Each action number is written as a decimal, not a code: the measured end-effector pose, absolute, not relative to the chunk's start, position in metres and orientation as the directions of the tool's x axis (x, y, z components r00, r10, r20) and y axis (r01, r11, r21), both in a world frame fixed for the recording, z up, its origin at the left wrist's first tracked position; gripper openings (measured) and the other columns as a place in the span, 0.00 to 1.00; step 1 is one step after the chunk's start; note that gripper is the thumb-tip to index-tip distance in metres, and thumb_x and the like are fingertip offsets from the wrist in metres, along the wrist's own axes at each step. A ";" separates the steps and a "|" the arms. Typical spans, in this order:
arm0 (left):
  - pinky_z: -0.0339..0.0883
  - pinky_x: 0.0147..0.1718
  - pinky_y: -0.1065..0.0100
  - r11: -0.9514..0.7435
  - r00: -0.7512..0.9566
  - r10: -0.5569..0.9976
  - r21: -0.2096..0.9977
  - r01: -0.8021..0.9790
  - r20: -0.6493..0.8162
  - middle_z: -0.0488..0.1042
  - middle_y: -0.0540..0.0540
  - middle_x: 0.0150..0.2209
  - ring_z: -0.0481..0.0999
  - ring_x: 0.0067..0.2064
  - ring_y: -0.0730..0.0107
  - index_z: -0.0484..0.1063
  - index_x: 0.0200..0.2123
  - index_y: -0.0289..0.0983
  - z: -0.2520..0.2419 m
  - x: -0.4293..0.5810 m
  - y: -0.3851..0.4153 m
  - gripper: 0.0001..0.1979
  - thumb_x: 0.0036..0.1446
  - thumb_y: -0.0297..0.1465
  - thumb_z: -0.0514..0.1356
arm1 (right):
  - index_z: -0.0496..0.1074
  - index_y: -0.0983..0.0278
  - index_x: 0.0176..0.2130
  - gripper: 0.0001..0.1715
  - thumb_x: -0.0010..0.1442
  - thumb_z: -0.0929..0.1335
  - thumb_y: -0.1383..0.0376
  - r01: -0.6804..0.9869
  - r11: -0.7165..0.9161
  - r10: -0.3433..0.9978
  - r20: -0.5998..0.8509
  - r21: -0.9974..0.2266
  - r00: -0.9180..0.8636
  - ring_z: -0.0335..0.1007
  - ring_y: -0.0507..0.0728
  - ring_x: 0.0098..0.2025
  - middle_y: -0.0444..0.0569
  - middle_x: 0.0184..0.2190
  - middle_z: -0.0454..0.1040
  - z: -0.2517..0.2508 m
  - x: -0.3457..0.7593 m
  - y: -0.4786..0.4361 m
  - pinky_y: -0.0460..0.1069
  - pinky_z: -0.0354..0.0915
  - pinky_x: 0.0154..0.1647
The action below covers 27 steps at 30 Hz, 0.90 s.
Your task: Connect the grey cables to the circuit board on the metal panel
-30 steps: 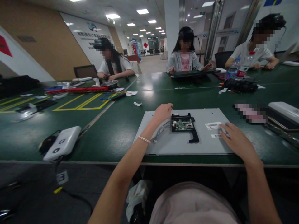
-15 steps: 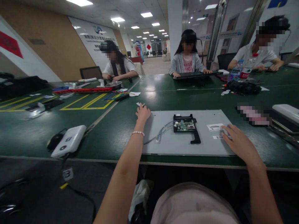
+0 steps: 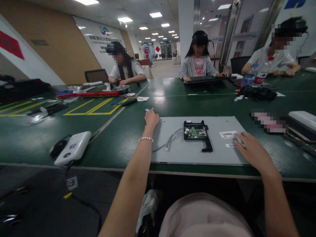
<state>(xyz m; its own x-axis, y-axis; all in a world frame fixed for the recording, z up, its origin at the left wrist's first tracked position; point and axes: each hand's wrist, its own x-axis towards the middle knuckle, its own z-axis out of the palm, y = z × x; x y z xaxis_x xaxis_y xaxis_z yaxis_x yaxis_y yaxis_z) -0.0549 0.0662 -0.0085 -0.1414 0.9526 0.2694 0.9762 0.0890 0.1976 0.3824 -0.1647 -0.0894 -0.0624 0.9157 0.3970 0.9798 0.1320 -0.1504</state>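
A grey flat panel (image 3: 182,151) lies on the green table (image 3: 123,138) in front of me. A small green circuit board in a black bracket (image 3: 197,132) sits on it, with thin wires (image 3: 170,140) trailing to the left. My left hand (image 3: 151,118) is at the panel's far left corner, fingers curled and pinching a small white scrap. My right hand (image 3: 249,149) rests flat on the panel's right side, fingers spread beside two white labels (image 3: 227,134).
A white device (image 3: 73,147) with a cable lies near the front left edge. A white box (image 3: 303,120) and a dark strip lie at the right. Three other people sit across the table with trays, bottles (image 3: 259,75) and a red rail (image 3: 89,94).
My left hand moved from beside the circuit board leftward to the panel's far left corner and closed on the small white scrap there. My right hand stayed on the panel.
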 end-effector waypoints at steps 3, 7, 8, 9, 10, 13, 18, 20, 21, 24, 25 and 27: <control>0.49 0.64 0.54 -0.014 -0.056 0.895 0.154 0.988 0.443 0.62 0.31 0.62 0.54 0.66 0.54 0.56 0.63 0.25 0.006 -0.043 0.058 0.27 0.61 0.25 0.48 | 0.67 0.65 0.58 0.28 0.66 0.58 0.54 0.978 0.127 0.913 0.405 -0.164 -0.051 0.63 0.69 0.59 0.61 0.57 0.67 -0.088 0.382 -0.165 0.65 0.62 0.58; 0.54 0.62 0.57 -0.181 0.057 0.800 0.150 0.972 0.597 0.66 0.33 0.57 0.62 0.61 0.55 0.63 0.57 0.28 0.037 -0.014 0.041 0.21 0.61 0.23 0.48 | 0.67 0.66 0.58 0.29 0.67 0.57 0.54 0.980 0.117 0.916 0.398 -0.164 -0.043 0.62 0.70 0.60 0.62 0.58 0.67 -0.088 0.381 -0.166 0.65 0.62 0.57; 0.57 0.60 0.58 -0.226 0.087 0.777 0.147 0.963 0.623 0.67 0.34 0.55 0.64 0.60 0.56 0.64 0.55 0.29 0.046 -0.004 0.035 0.20 0.61 0.23 0.48 | 0.67 0.66 0.58 0.29 0.67 0.57 0.54 0.979 0.117 0.916 0.398 -0.165 -0.043 0.62 0.70 0.60 0.62 0.58 0.66 -0.088 0.381 -0.166 0.65 0.62 0.57; 0.60 0.58 0.60 -0.268 0.118 0.753 0.138 0.954 0.647 0.67 0.34 0.54 0.66 0.58 0.57 0.65 0.54 0.30 0.054 0.005 0.028 0.18 0.62 0.23 0.48 | 0.67 0.67 0.58 0.29 0.67 0.57 0.54 0.979 0.118 0.915 0.401 -0.167 -0.042 0.62 0.70 0.60 0.62 0.58 0.66 -0.087 0.380 -0.166 0.65 0.62 0.57; 0.63 0.55 0.61 -0.309 0.150 0.730 0.125 0.943 0.666 0.67 0.35 0.54 0.68 0.56 0.58 0.65 0.53 0.31 0.062 0.015 0.019 0.17 0.62 0.22 0.47 | 0.67 0.66 0.58 0.29 0.67 0.57 0.54 0.978 0.120 0.913 0.406 -0.171 -0.041 0.62 0.70 0.60 0.62 0.58 0.67 -0.087 0.380 -0.166 0.65 0.62 0.57; 0.67 0.48 0.65 -0.434 0.302 0.677 0.032 0.900 0.671 0.67 0.38 0.51 0.71 0.50 0.63 0.65 0.50 0.33 0.079 0.042 -0.012 0.16 0.63 0.20 0.46 | 0.67 0.65 0.58 0.28 0.67 0.57 0.54 0.975 0.124 0.908 0.418 -0.184 -0.037 0.63 0.69 0.60 0.61 0.57 0.68 -0.085 0.378 -0.167 0.65 0.62 0.57; 0.68 0.42 0.68 -0.602 0.569 0.619 -0.138 0.787 0.542 0.71 0.43 0.44 0.73 0.44 0.67 0.64 0.54 0.36 0.069 0.074 -0.082 0.19 0.63 0.20 0.47 | 0.67 0.65 0.59 0.28 0.66 0.58 0.55 0.977 0.124 0.911 0.410 -0.176 -0.041 0.63 0.70 0.59 0.61 0.57 0.68 -0.085 0.378 -0.167 0.65 0.62 0.57; 0.68 0.40 0.69 -0.627 0.602 0.633 -0.134 0.767 0.486 0.73 0.44 0.43 0.74 0.42 0.68 0.58 0.61 0.37 0.053 0.085 -0.111 0.25 0.62 0.18 0.48 | 0.67 0.65 0.59 0.28 0.66 0.58 0.55 0.977 0.123 0.912 0.407 -0.172 -0.044 0.63 0.70 0.59 0.61 0.57 0.67 -0.086 0.379 -0.166 0.65 0.62 0.57; 0.67 0.39 0.69 -0.628 0.599 0.650 -0.112 0.770 0.468 0.73 0.45 0.43 0.74 0.41 0.68 0.56 0.63 0.38 0.044 0.090 -0.124 0.27 0.61 0.18 0.48 | 0.67 0.65 0.59 0.28 0.66 0.58 0.55 0.978 0.123 0.912 0.407 -0.171 -0.043 0.63 0.70 0.59 0.61 0.57 0.67 -0.086 0.380 -0.166 0.65 0.62 0.57; 0.68 0.39 0.67 -0.620 0.570 0.696 -0.036 0.784 0.437 0.75 0.44 0.40 0.75 0.39 0.66 0.54 0.64 0.37 0.016 0.107 -0.152 0.29 0.60 0.18 0.51 | 0.67 0.64 0.59 0.27 0.67 0.58 0.55 0.978 0.120 0.907 0.419 -0.172 -0.037 0.63 0.69 0.59 0.60 0.57 0.67 -0.087 0.380 -0.166 0.65 0.62 0.57; 0.68 0.39 0.66 -0.620 0.564 0.704 -0.013 0.784 0.432 0.75 0.44 0.39 0.76 0.39 0.65 0.56 0.63 0.36 0.008 0.113 -0.157 0.28 0.60 0.19 0.51 | 0.67 0.64 0.59 0.27 0.67 0.58 0.55 0.978 0.119 0.905 0.424 -0.171 -0.036 0.63 0.69 0.59 0.60 0.58 0.67 -0.088 0.380 -0.165 0.65 0.62 0.57; 0.69 0.39 0.63 -0.626 0.560 0.715 0.026 0.780 0.417 0.76 0.43 0.37 0.76 0.39 0.63 0.60 0.60 0.35 -0.004 0.123 -0.163 0.24 0.61 0.21 0.52 | 0.67 0.64 0.59 0.27 0.67 0.58 0.55 0.979 0.114 0.903 0.430 -0.169 -0.031 0.62 0.69 0.60 0.61 0.58 0.67 -0.088 0.380 -0.165 0.65 0.62 0.58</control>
